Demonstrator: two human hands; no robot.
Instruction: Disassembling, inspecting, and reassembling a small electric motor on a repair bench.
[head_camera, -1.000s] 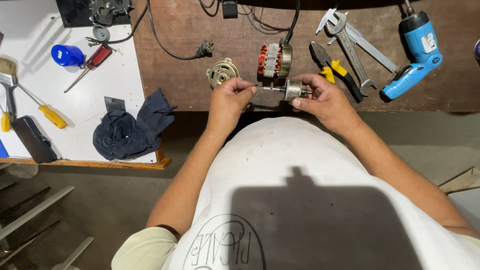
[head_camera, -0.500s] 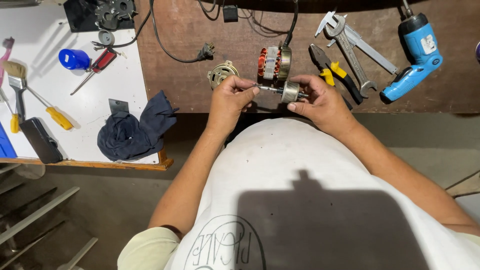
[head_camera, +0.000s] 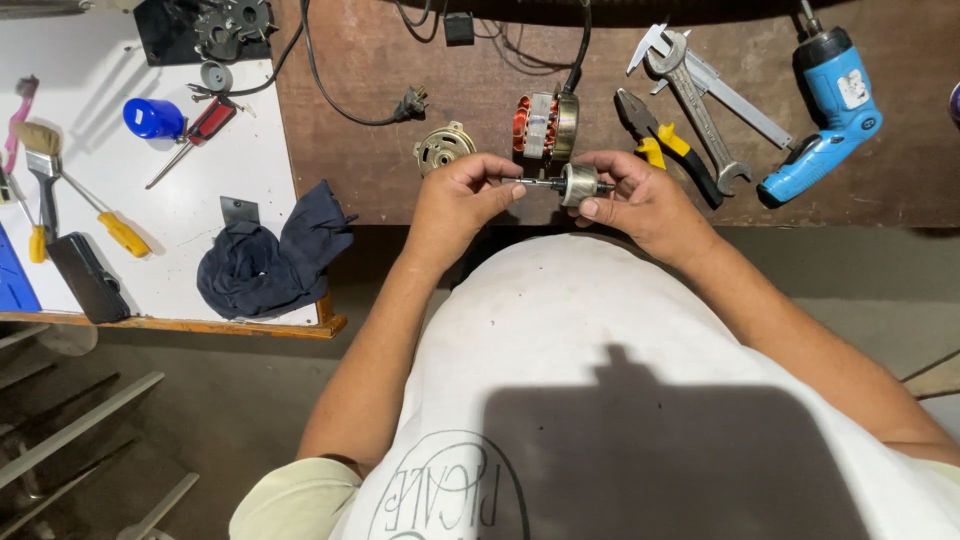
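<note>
Brown wooden counter (head_camera: 400, 120) takes up most of the view, with a white board (head_camera: 230, 160) sitting off to the left of the fingers. Over on that board, well away from the hands, there's a dark blue rag (head_camera: 270, 255) bunched up at the near edge, a paintbrush (head_camera: 40, 160), a yellow-handled screwdriver (head_camera: 105, 222) and a blue cap (head_camera: 152, 117).

Far right of the fingers lies a blue cordless drill (head_camera: 825, 110). Between it and the hands: a spanner (head_camera: 700, 105) crossed with a caliper (head_camera: 715, 85), then yellow-handled pliers (head_camera: 665, 145) just beside the right hand.

Just beyond the fingers on the counter sit the motor stator (head_camera: 545, 125) with copper windings, and a round metal end cover (head_camera: 445, 148) to its left, near the left hand. A black power cord with plug (head_camera: 405, 103) runs up past those.

Left hand (head_camera: 455, 200) has its fingers pinched together on the end of the shaft. Right hand (head_camera: 630, 195) has its fingers clamped around the drum of the motor rotor (head_camera: 575, 184). So the rotor is held up between both hands, shaft lying sideways, over the near edge of the counter and right in front of the white shirt (head_camera: 620, 380).
</note>
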